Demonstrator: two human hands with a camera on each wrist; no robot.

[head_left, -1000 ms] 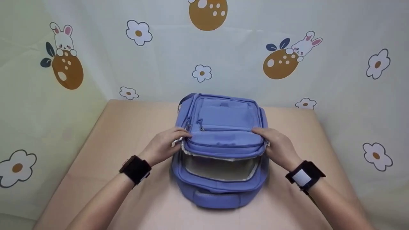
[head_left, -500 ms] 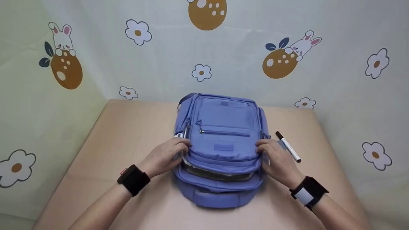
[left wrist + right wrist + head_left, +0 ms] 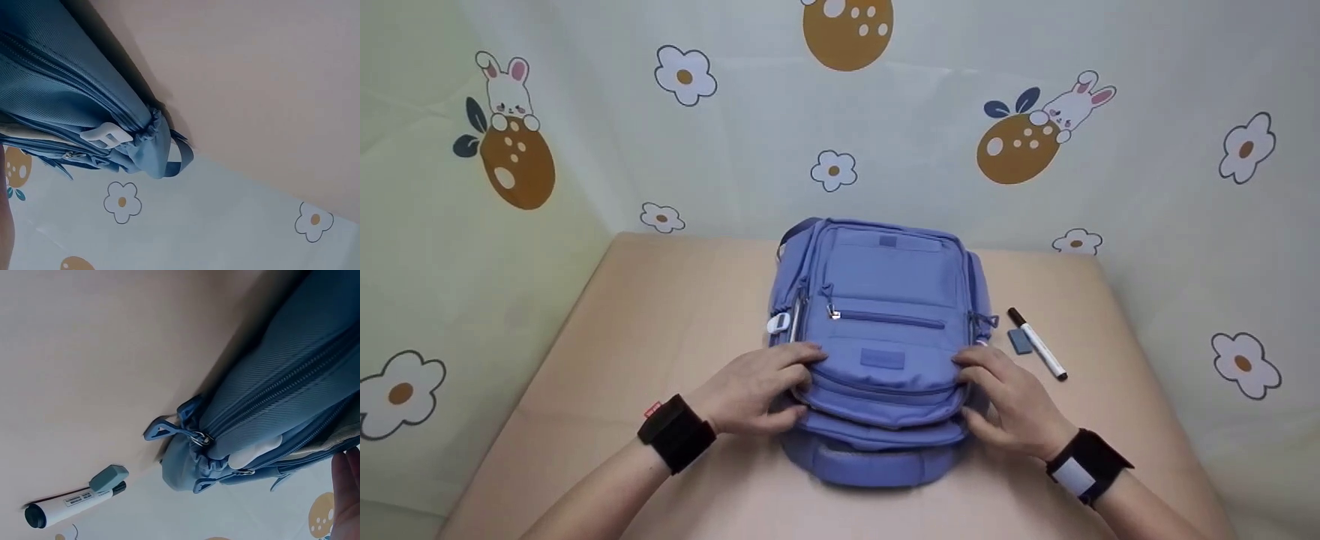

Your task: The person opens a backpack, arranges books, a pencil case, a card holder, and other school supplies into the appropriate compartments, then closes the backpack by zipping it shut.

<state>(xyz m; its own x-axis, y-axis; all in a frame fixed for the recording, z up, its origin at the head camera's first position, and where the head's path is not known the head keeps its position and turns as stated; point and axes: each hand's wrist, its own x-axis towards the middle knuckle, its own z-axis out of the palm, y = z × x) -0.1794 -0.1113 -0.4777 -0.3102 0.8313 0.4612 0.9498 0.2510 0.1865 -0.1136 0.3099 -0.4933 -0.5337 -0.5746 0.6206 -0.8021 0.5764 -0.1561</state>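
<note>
A blue backpack (image 3: 896, 277) lies on its back on the table, top end toward me. Its front flap is lowered, leaving a narrow gap at the open main zipper. My left hand (image 3: 754, 382) rests on the flap's left edge, fingers on top and thumb lower at the rim. On the right edge my right hand (image 3: 1012, 397) touches the flap in the same way, fingers spread. In the right wrist view, its fingers (image 3: 344, 489) meet the flap's edge. A white plastic piece (image 3: 107, 135) pokes from the left side pocket.
Right of the backpack lie a white marker (image 3: 1044, 352) with dark ends and a small blue-grey block (image 3: 1019, 341). The beige table (image 3: 675, 300) meets a printed cloth backdrop (image 3: 750, 135). A zipper pull (image 3: 160, 429) sticks out at the backpack's right side.
The flap, folded back a second ago, has come down toward me and narrowed the opening. Both hands moved nearer with it, and their fingers spread. The marker and block came into view.
</note>
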